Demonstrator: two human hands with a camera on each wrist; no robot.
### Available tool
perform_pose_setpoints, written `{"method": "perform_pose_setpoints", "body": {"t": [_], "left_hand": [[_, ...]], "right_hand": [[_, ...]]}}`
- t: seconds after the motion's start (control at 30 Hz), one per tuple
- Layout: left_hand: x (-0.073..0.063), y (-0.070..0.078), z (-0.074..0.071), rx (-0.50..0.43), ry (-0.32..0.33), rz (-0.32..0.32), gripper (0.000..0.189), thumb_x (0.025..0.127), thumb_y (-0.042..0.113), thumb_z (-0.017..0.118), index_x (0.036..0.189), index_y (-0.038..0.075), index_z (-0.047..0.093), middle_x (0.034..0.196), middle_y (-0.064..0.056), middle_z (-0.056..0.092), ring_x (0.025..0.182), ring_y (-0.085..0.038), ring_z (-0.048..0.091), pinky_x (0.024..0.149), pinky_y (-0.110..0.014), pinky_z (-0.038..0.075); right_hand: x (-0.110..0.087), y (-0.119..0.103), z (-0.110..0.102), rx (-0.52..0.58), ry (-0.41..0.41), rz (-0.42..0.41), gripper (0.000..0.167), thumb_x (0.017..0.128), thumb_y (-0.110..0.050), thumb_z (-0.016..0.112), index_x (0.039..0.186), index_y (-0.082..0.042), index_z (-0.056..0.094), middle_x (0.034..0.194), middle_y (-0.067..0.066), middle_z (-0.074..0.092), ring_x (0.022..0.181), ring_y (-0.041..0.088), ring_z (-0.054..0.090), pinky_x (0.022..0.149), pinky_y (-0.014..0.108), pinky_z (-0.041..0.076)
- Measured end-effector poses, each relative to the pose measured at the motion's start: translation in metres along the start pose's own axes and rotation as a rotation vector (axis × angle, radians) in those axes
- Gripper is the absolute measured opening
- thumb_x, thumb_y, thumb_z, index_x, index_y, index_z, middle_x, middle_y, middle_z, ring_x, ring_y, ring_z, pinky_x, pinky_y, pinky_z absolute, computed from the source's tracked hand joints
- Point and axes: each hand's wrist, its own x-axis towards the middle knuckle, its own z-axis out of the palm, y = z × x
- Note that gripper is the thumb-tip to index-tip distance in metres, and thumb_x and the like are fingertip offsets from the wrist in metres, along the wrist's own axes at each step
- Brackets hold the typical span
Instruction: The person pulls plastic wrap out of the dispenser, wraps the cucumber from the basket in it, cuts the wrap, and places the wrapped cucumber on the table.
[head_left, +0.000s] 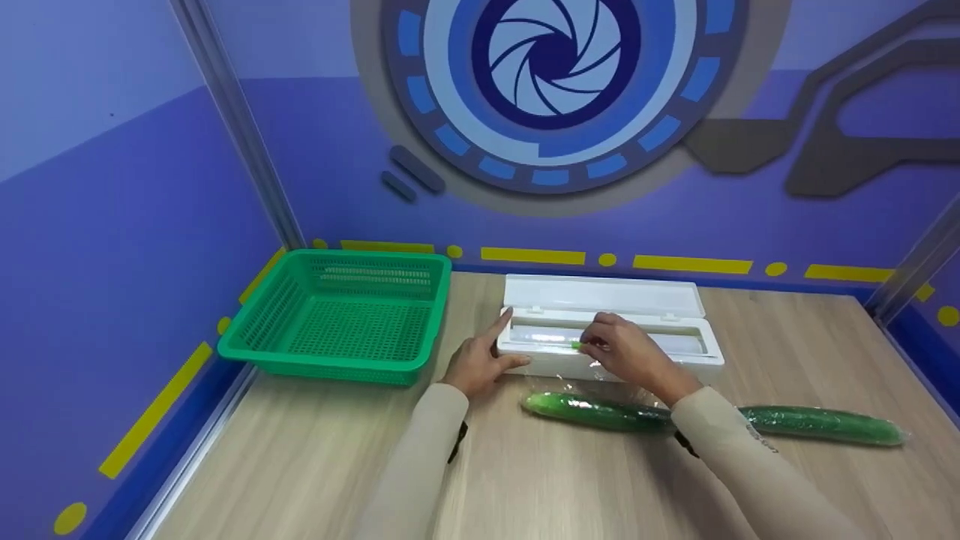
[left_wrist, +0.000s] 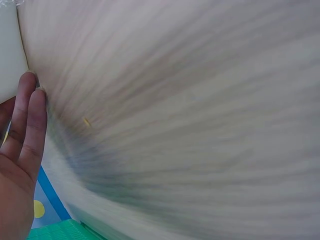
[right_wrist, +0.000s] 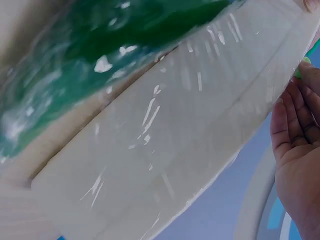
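My left hand (head_left: 478,366) rests at the left end of a white cling film dispenser (head_left: 630,366), thumb on its front wall and index finger along the end. In the left wrist view the visible fingers lie straight against the white box. My right hand (head_left: 628,352) pinches a small green slider (head_left: 576,345) on the dispenser's front bar. The film roll (head_left: 544,334) shows inside, under the raised lid (head_left: 600,294). Clear film runs down over the front to a cucumber (head_left: 592,412). A second, film-wrapped cucumber (head_left: 825,424) lies to the right, partly behind my right forearm.
A green plastic basket (head_left: 341,366) stands at the back left, beside the dispenser. All of this is on a wood-grain table (head_left: 570,495), with a blue patterned wall (head_left: 315,165) behind and panels at both sides.
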Motion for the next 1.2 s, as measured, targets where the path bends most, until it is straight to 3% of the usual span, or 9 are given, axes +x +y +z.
{"method": "perform_pose_setpoints", "body": {"t": [0.07,0.13,0.23,0.37,0.4,0.47,0.63,0.9,1.2], "left_hand": [[0.000,-0.001,-0.001,0.012,0.004,0.007,0.092,0.092,0.048,0.082,0.168,0.031,0.033,0.153,-0.012,0.057,0.136,-0.024,0.056,0.115,-0.045,0.042],[0.000,-0.002,-0.002,0.021,0.003,0.012,0.092,0.092,0.048,0.081,0.168,0.030,0.032,0.133,-0.017,0.069,0.122,-0.021,0.061,0.111,-0.043,0.045],[-0.001,-0.004,-0.003,0.032,0.004,0.022,0.092,0.092,0.049,0.081,0.168,0.029,0.032,0.102,-0.018,0.069,0.098,-0.022,0.058,0.104,-0.042,0.048],[-0.002,-0.005,-0.002,0.030,0.005,0.024,0.092,0.092,0.050,0.081,0.168,0.030,0.033,0.104,-0.016,0.070,0.098,-0.021,0.056,0.105,-0.043,0.048],[-0.002,-0.004,-0.002,0.028,0.007,0.022,0.092,0.092,0.050,0.081,0.168,0.030,0.033,0.112,-0.016,0.071,0.101,-0.020,0.057,0.106,-0.044,0.048],[-0.002,-0.005,-0.001,0.030,0.004,0.018,0.093,0.091,0.051,0.081,0.168,0.030,0.033,0.098,-0.011,0.069,0.097,-0.020,0.058,0.103,-0.044,0.049],[-0.001,-0.003,0.000,0.044,0.001,0.008,0.093,0.091,0.050,0.081,0.168,0.030,0.032,0.073,0.005,0.038,0.082,-0.019,0.051,0.093,-0.040,0.048],[-0.002,0.001,0.001,0.075,0.024,0.030,0.091,0.093,0.049,0.081,0.168,0.026,0.035,0.071,0.006,0.042,0.071,-0.012,0.045,0.078,-0.036,0.045],[-0.002,0.003,0.000,0.085,0.024,0.021,0.091,0.092,0.049,0.081,0.168,0.028,0.034,0.072,0.006,0.041,0.072,-0.012,0.044,0.079,-0.035,0.045]], "right_hand": [[-0.002,0.002,-0.002,0.005,-0.004,0.014,0.008,0.095,-0.006,0.080,0.102,-0.003,0.077,0.091,-0.001,0.063,0.085,0.016,0.064,0.076,0.036,0.058],[-0.005,0.005,-0.004,0.008,-0.007,0.021,0.008,0.095,-0.006,0.080,0.102,-0.003,0.077,0.092,-0.001,0.062,0.085,0.016,0.064,0.076,0.036,0.058],[-0.009,0.009,-0.007,0.008,-0.013,0.025,0.009,0.095,-0.005,0.080,0.103,-0.003,0.077,0.092,-0.001,0.062,0.086,0.016,0.064,0.076,0.036,0.058],[-0.014,0.013,-0.009,0.000,-0.011,0.029,0.008,0.095,-0.003,0.080,0.103,-0.003,0.077,0.092,-0.001,0.063,0.085,0.015,0.063,0.076,0.035,0.058],[-0.016,0.014,-0.009,-0.002,-0.010,0.029,0.008,0.095,-0.003,0.080,0.102,-0.003,0.077,0.092,-0.001,0.063,0.085,0.015,0.063,0.076,0.035,0.058],[-0.018,0.015,-0.010,-0.008,-0.008,0.027,0.008,0.094,-0.002,0.080,0.102,-0.003,0.077,0.092,-0.001,0.063,0.085,0.015,0.063,0.075,0.035,0.057],[-0.023,0.018,-0.014,-0.020,0.002,0.012,0.008,0.094,-0.001,0.079,0.102,-0.003,0.077,0.092,-0.001,0.063,0.085,0.016,0.062,0.075,0.035,0.057],[-0.027,0.022,-0.017,-0.018,0.023,-0.017,0.009,0.093,-0.001,0.080,0.101,-0.002,0.076,0.091,0.000,0.062,0.084,0.015,0.062,0.073,0.034,0.057],[-0.028,0.023,-0.020,-0.032,0.016,-0.014,0.009,0.093,-0.001,0.081,0.100,-0.002,0.076,0.089,-0.003,0.061,0.082,0.014,0.060,0.071,0.033,0.056]]}}
